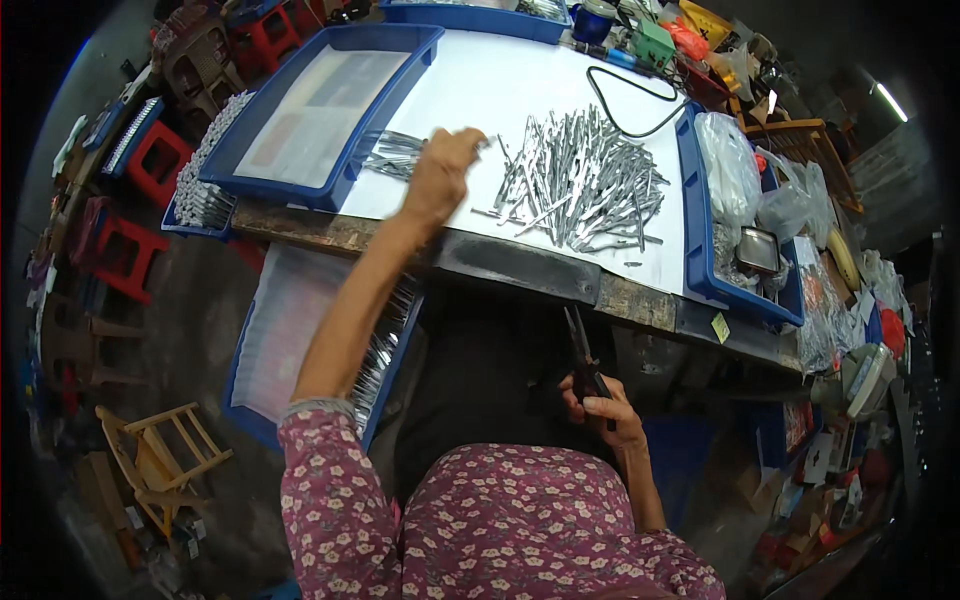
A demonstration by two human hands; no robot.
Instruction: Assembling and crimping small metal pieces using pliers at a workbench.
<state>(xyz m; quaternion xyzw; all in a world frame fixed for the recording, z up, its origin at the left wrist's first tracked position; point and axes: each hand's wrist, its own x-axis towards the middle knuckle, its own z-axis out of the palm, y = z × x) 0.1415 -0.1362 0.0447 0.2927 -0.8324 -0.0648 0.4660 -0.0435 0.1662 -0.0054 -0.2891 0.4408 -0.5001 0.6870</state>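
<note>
My left hand (442,180) is raised over the white tabletop sheet (475,75), its fingers curled together and a little blurred. Whatever they pinch is too smeared to name. Beside it on the left lies a small group of thin metal pieces (395,155). To its right spreads a big heap of slim, silvery metal strips (585,180). Below the table's front edge, my right hand (612,412) is closed around the dark handles of long-nose pliers (582,350). Their jaws point up toward the table, slightly parted, with nothing visible between them.
An upright-rimmed blue tray (345,190) stands at the table's left. On the right, another blue tray (692,190) holds plastic bags and a small metal tin (757,250). A black cord loop (640,133) lies behind the heap. Under the table edge sits a blue crate (250,330) of metal pieces.
</note>
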